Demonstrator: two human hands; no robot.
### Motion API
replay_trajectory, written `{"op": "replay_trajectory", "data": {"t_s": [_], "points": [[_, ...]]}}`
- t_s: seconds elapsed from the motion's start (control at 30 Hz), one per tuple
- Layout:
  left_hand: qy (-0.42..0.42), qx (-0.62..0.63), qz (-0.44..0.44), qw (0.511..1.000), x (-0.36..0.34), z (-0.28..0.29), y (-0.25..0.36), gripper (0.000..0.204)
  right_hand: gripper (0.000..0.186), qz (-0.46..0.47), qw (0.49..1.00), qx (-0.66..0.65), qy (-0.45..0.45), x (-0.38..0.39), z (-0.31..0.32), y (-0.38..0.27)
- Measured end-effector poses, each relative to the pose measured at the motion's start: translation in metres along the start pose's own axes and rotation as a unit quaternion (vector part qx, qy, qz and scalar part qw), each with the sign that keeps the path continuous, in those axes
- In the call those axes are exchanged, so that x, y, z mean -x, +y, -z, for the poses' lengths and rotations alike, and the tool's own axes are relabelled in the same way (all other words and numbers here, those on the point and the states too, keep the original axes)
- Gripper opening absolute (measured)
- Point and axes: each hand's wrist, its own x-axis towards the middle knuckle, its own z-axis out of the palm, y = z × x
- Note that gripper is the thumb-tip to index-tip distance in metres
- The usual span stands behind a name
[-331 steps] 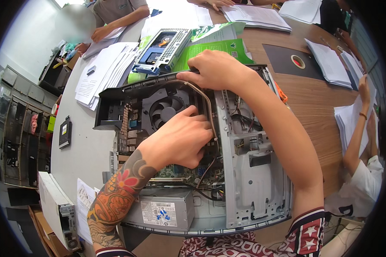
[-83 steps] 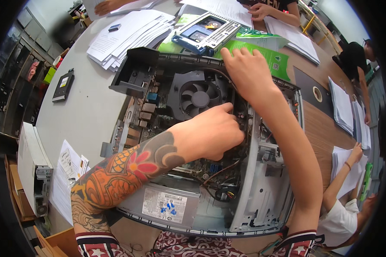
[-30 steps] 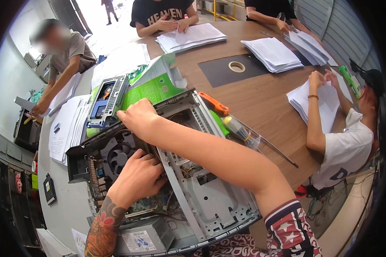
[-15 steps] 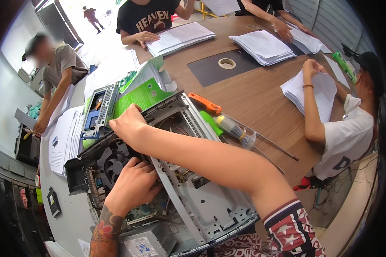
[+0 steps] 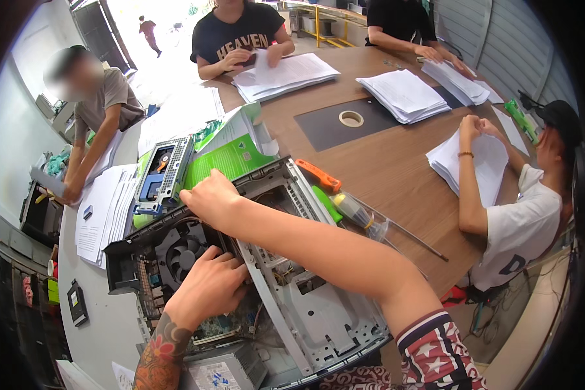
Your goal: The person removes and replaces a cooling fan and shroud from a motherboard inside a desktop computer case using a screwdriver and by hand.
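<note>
An opened desktop computer case (image 5: 318, 322) lies before me, its metal frame and board exposed. My right hand (image 5: 213, 200) reaches across it, with fingers curled over the far dark rim. My tattooed left hand (image 5: 211, 286) is down inside, beside the black fan (image 5: 183, 255) and the metal crossbar (image 5: 273, 312). Its fingers are bent and close together; their tips are hidden, so whatever they hold does not show. Below it sits a grey power supply box (image 5: 221, 372). Past the far rim lies a metal drive bracket (image 5: 164, 172) with a blue part.
An orange-handled tool (image 5: 318, 175), a green handle (image 5: 326, 205) and a yellow-handled screwdriver (image 5: 354, 211) lie right of the case. Behind are a green package (image 5: 231, 159), paper stacks (image 5: 406, 94) and a tape roll (image 5: 351, 119). Several people handle papers around the table (image 5: 396, 195).
The view has tipped upward, so everything sits lower in the picture. My hands keep nearly the same places on the case. The person across has lifted a sheet from the stack.
</note>
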Motion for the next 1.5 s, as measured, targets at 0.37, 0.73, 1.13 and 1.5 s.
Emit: {"op": "replay_trajectory", "data": {"t_s": [0.37,0.73,1.13,1.5], "points": [[0.020,-0.018,-0.026,0.999,-0.003,-0.008,-0.003,0.021,0.028,0.005,1.000,-0.008,0.023,0.011,-0.001,0.008],[-0.041,-0.148,0.002,0.988,-0.004,-0.019,0.009,0.008,0.031,0.037,0.998,0.025,0.047,0.013,0.004,0.009],[0.009,-0.143,-0.041,0.989,0.000,-0.032,0.008,0.005,0.037,0.056,0.994,0.075,0.056,0.013,0.002,0.008],[-0.017,-0.108,0.013,0.994,0.000,-0.019,0.009,0.024,0.033,0.043,0.996,0.070,0.043,0.014,0.001,0.009]]}}
